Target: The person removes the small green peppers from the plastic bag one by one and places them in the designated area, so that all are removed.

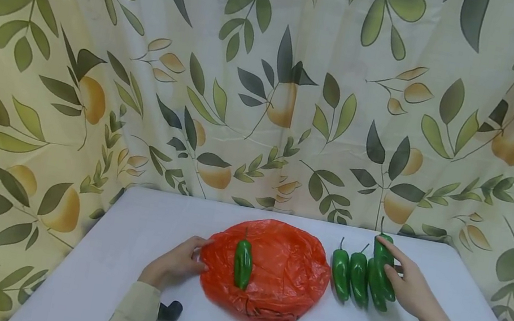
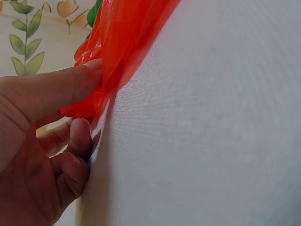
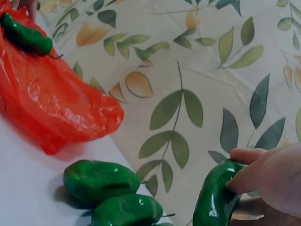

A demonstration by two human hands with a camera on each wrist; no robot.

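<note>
The glossy dark green pepper with a thin stem [image 1: 384, 263] sits in the grasp of the right hand [image 1: 407, 287], fingers and thumb curled round its upper body; it lies rightmost in the row, tilted over its neighbours on the white table [image 1: 127, 252]. Just beside the grip, on its inner side, another green pepper [image 1: 375, 287] lies partly under the held one, and two more green peppers [image 1: 340, 273] [image 1: 358, 278] lie further along. The held skin looks slick, so it could slip from the fingers, and lifting it may nudge or roll the one it rests against.

Well away from that grip, the left hand [image 1: 177, 264] pinches the rim of the crumpled orange plastic bag [image 1: 284, 271], thumb on top, other fingers curled below. A single green pepper [image 1: 243, 263] lies on the film. A tug on that thin rim could shift it or crease the bag shut.
</note>
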